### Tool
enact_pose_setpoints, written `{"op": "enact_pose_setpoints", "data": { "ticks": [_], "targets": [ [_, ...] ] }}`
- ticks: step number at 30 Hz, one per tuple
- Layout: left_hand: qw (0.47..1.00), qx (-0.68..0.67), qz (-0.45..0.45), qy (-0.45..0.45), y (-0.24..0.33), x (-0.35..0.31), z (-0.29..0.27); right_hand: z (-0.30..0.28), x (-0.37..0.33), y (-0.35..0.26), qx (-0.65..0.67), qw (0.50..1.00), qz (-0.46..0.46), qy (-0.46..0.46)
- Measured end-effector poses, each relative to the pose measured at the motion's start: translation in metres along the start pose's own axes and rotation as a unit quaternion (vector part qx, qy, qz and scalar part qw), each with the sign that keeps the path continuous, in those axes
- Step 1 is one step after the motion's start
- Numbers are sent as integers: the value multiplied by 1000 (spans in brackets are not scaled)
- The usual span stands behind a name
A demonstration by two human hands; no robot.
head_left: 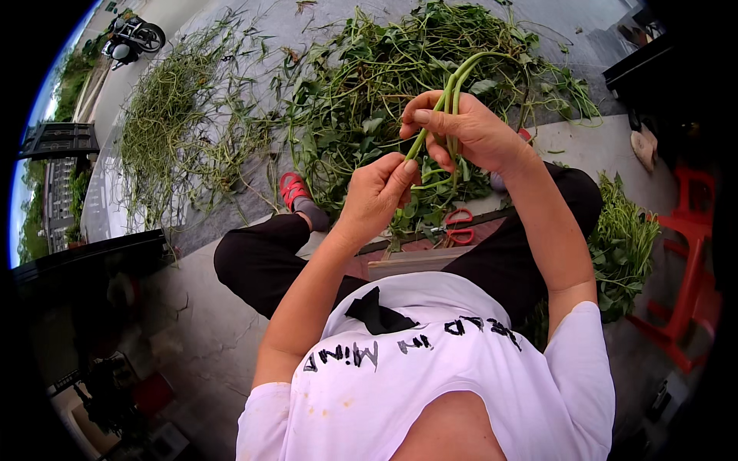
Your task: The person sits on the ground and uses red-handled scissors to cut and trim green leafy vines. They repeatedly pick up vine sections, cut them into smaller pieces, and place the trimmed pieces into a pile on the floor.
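Above the lap, a bunch of green stems point(453, 84) stands gripped in the right hand point(469, 134), fingers curled shut around it. The left hand point(377, 192) pinches one stem's lower end between thumb and fingers, just below the right. Beyond them a leafy pile point(369, 100) covers the ground; red scissors point(460, 225) lie near it, and more greens point(623, 246) sit at the right.

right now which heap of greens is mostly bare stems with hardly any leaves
The thin stringy heap at far left; the middle pile and the right pile are leafy.
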State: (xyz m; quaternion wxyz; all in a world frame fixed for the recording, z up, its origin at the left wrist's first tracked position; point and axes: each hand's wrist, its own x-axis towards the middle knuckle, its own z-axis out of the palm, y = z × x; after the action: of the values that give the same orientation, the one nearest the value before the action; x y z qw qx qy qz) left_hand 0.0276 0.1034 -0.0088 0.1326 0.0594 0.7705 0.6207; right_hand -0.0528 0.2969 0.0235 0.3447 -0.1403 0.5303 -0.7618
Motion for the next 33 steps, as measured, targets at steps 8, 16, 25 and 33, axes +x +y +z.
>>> {"op": "enact_pose_setpoints", "data": {
  "ticks": [8,16,25,33],
  "targets": [
    [993,-4,-97,72,-27,-15,-14,-20,10,48,-483,874,-22,43],
    [979,-111,-161,61,-7,-53,-24,-155,19,101,-644,642,215,355],
    [948,-256,-157,103,1,-54,-52,-131,35,126,-647,747,97,117],
    [900,-392,-172,87,3,3,-76,25,31,98,-303,940,-91,-125]
  ]
}}
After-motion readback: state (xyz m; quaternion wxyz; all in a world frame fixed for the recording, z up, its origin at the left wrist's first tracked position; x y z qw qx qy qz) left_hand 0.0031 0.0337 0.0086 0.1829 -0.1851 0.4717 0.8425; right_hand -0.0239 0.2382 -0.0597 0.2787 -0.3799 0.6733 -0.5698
